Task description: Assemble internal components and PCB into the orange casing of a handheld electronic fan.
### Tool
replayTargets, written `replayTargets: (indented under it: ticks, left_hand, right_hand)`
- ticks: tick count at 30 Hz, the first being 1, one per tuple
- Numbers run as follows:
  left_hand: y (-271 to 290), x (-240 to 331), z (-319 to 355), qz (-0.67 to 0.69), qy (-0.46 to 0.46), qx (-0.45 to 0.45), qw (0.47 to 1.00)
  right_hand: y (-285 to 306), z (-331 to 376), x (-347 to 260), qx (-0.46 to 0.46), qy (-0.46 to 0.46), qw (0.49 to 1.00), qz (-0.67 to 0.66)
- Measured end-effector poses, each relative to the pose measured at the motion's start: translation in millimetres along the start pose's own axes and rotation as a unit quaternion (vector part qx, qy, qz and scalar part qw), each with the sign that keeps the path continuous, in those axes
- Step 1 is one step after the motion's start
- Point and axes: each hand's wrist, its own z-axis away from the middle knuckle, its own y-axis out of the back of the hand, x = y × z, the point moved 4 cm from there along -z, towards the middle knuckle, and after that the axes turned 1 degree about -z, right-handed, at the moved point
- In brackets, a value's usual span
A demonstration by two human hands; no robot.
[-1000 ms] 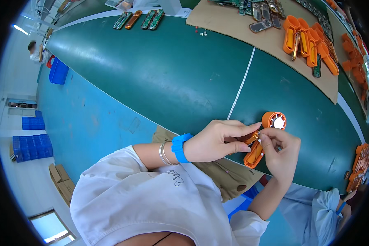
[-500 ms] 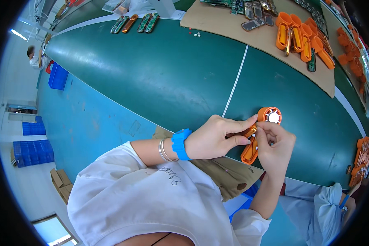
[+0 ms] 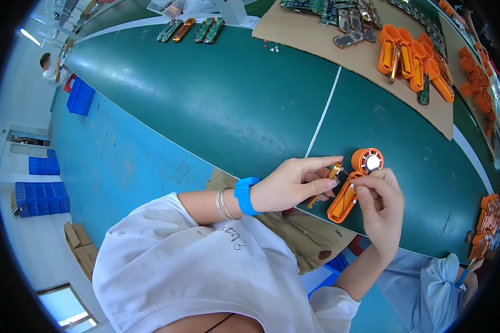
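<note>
your left hand (image 3: 294,183) pinches a small circuit board (image 3: 332,173) against the orange fan housing (image 3: 353,186), which your right hand (image 3: 380,208) grips closed just above the green surface (image 3: 216,105). the thin wires between board and housing look short; pull the two apart and i'd expect them to tear or the board to drop.

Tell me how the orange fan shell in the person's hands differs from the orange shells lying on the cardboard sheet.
The orange fan shell in hand is a single piece, gripped by the left hand and right hand near the table's front edge. The shells on the cardboard form an untouched cluster at the far side. The held one has a small part at its neck under the left fingers; whether the far ones do is too small to tell. Both are orange with a round head and a handle.
</note>
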Motion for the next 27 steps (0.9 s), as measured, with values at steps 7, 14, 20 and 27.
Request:
replayTargets:
  ticks: [7, 14, 20, 27]
  left_hand:
    - [1, -1, 0, 0.016, 0.003, 0.0, 1.0]
    - [-3, 3, 2, 0.005, 0.003, -0.022, 1.0]
    - [-5, 3, 3, 0.006, 0.001, -0.037, 0.999]
    - [-2, 5, 3, -0.074, 0.003, -0.026, 0.997]
  right_hand:
    - [-6, -1, 6, -0.023, -0.016, 0.996, -0.09]
    - [-15, -4, -1, 0.025, 0.011, 1.0, -0.006]
    - [-15, -6, -4, 0.014, 0.029, 0.998, 0.048]
    - [-13, -10, -12, 0.004, 0.068, 0.993, 0.093]
